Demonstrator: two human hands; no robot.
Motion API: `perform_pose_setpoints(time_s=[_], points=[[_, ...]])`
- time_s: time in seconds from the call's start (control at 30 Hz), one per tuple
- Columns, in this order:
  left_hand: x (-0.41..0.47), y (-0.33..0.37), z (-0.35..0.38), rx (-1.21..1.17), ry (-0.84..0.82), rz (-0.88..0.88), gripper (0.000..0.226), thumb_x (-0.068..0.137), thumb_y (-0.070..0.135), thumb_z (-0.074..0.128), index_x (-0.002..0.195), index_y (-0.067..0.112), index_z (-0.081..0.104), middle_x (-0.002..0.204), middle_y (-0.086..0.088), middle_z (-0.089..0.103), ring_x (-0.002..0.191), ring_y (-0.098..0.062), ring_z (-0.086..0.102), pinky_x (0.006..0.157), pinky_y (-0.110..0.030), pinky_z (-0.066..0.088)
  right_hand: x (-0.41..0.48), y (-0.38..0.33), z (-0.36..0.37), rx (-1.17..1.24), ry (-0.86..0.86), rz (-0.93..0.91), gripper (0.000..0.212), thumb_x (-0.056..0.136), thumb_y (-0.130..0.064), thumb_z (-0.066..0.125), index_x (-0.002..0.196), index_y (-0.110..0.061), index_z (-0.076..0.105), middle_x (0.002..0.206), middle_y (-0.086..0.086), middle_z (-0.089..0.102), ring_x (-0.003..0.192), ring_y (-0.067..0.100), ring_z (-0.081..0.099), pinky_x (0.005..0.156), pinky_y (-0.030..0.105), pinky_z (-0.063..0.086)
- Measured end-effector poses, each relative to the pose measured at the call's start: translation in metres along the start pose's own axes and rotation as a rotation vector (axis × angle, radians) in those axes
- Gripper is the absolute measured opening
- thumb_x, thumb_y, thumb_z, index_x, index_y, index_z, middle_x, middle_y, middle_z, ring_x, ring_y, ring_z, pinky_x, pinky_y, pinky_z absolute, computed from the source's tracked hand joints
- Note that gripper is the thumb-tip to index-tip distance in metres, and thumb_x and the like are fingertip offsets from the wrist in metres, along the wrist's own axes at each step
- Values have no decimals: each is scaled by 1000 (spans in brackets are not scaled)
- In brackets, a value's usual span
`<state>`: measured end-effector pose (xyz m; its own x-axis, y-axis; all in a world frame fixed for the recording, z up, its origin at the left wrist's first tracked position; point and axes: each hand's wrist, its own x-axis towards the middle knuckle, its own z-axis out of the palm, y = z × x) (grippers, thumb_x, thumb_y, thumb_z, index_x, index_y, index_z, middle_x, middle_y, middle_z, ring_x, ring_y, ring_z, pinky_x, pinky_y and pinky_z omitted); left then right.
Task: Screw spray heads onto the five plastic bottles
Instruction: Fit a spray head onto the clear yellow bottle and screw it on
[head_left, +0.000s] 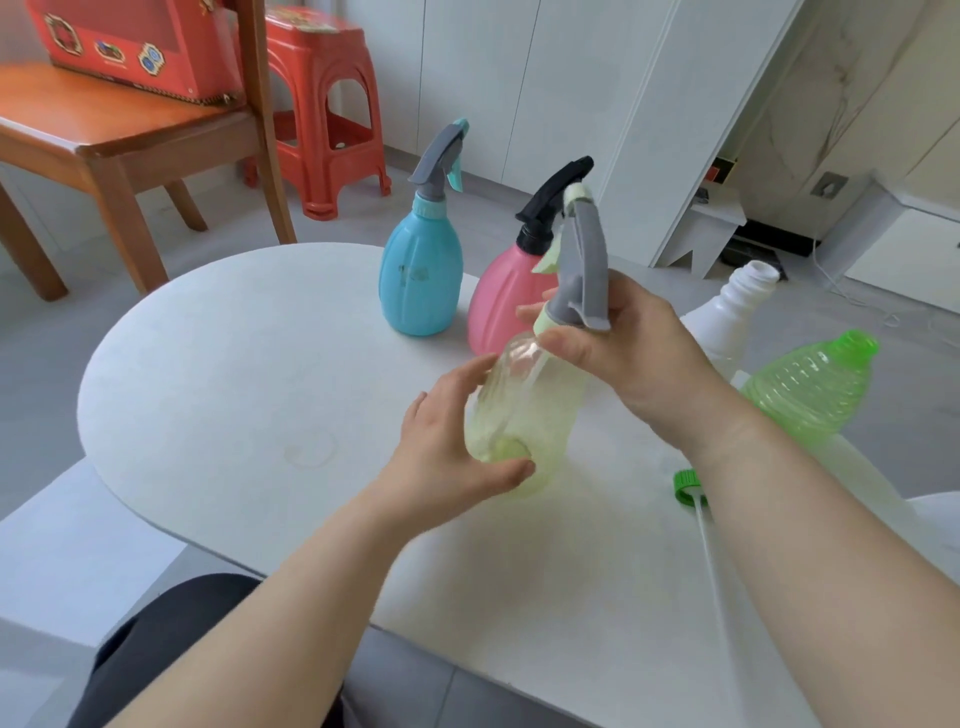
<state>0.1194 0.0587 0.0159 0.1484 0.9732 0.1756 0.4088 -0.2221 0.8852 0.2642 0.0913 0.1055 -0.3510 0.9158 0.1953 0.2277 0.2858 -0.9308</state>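
Two bottles at upper centre already wear heads, while the pale yellow bottle (519, 410) sits mid-frame, tilted, with the left hand (457, 441) cupped loosely around its base. The right hand (623, 353) has fingers closed on the grey spray head (584, 270) at the collar. Best to brace the bottle and turn until snug, threads straight.

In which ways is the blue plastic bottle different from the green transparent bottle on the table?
The opaque blue plastic bottle carries a grey spray head; the transparent green plastic bottle has an open neck with no head on it. The blue bottle has smooth vertical grooves, while the green one has ribs running around it. The blue bottle stands at the table's far edge, the green one at its right side. Neither bottle is touched by the hands.
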Motion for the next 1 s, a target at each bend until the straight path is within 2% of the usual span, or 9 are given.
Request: perform_pose_setpoints(time_s=[0.13, 0.23, 0.4, 0.5, 0.6, 0.7, 0.8, 0.9, 1.0], points=[[8, -2, -19, -147, -252, -30, 76, 53, 26, 69, 108, 57, 27, 114, 31, 42, 106, 9, 39, 77, 8, 30, 5, -5, -2, 187, -335, 67, 21, 72, -8, 58, 63, -27, 54, 71, -19, 63, 97, 0, 63, 76, 10, 46], [10, -3, -13, -137, -168, -51, 79, 50, 28, 75, 116, 46, 35, 114, 18, 50, 110, -4, 45, 80, -2, 35, 7, -5, -3, 209, -305, 80, 16, 71, -7, 58, 66, -21, 52, 71, -16, 64, 96, 3, 64, 76, 12, 48], [3, 6, 14, 14, 130, -52, 88, 55, 29, 82, 129, 29, 33, 117, 14, 46, 118, -19, 44, 103, -38, 34, -1, 3, 6, -24, 91, -47, 26, 72, -6, 69, 72, -25, 51, 77, -10, 59, 97, 21, 65, 89, 35, 52], [5, -2, 0, -37, -21, -30, 85, 58, 24, 81, 127, 35, 33, 119, 15, 47, 118, -10, 42, 100, -24, 34, -1, 2, 7, -48, 101, -32, 26, 71, -7, 70, 72, -24, 49, 80, -5, 60, 98, 24, 64, 89, 39, 51], [11, -12, -22, -172, -182, -18, 73, 60, 14, 81, 109, 49, 40, 116, 22, 51, 116, -5, 47, 85, -1, 37, 2, -5, -1, 16, -106, 6, 24, 75, -2, 64, 71, -18, 46, 83, 3, 55, 92, 9, 67, 77, 20, 52], [19, -14, -24, -248, -273, -52, 70, 54, 22, 77, 106, 51, 40, 119, 24, 50, 118, 1, 45, 90, -8, 37, 5, -8, -3, 35, -213, 15, 25, 77, 1, 61, 70, -17, 45, 84, 5, 53, 84, -1, 66, 68, 9, 48], [22, -13, -16, -314, -263, -74, 72, 53, 18, 78, 110, 41, 42, 121, 15, 52, 118, -4, 47, 99, -21, 38, 5, -1, 5, 27, -22, -20, 27, 74, -4, 66, 71, -23, 47, 76, -4, 55, 87, 11, 67, 75, 20, 51], [17, -8, 1, -124, -20, -50, 73, 56, 23, 83, 116, 32, 41, 113, 15, 52, 110, -9, 49, 90, -21, 38, 2, 9, 15, -99, 296, -65, 31, 69, -18, 73, 70, -30, 45, 70, -14, 55, 82, 13, 63, 74, 17, 46], [7, -5, 14, 84, 120, -30, 79, 58, 34, 78, 125, 29, 35, 122, 12, 51, 111, -10, 48, 92, -28, 40, 2, 10, 12, -108, 290, -21, 29, 69, -19, 73, 71, -26, 46, 75, -9, 57, 87, 18, 64, 81, 25, 50]])
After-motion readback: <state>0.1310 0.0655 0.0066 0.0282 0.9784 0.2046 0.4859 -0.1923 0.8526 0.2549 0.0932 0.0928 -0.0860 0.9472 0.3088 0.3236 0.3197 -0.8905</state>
